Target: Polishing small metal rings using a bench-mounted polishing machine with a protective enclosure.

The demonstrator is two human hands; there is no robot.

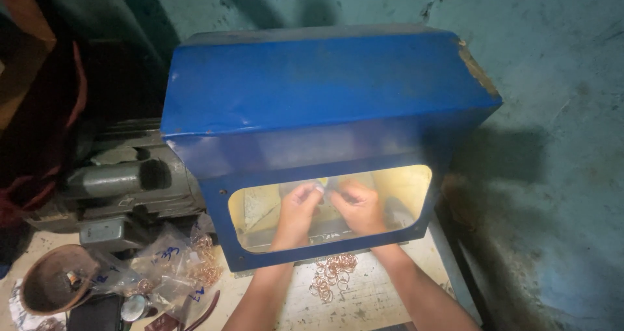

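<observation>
A blue metal hood (312, 97) with a clear window (403, 194) stands on the bench, lit yellow inside. Both my hands reach in under it and show through the window. My left hand (298, 211) and my right hand (359, 206) meet at the fingertips, pinching something small and pale that I cannot make out. A heap of thin copper-coloured rings (331, 276) lies on the bench between my forearms, just outside the hood.
A grey electric motor (123, 181) sits left of the hood. Clear plastic bags with more rings (175, 266), a brown bowl (55, 282) and small dark items crowd the bench's left front. A stained teal wall (559, 110) rises to the right.
</observation>
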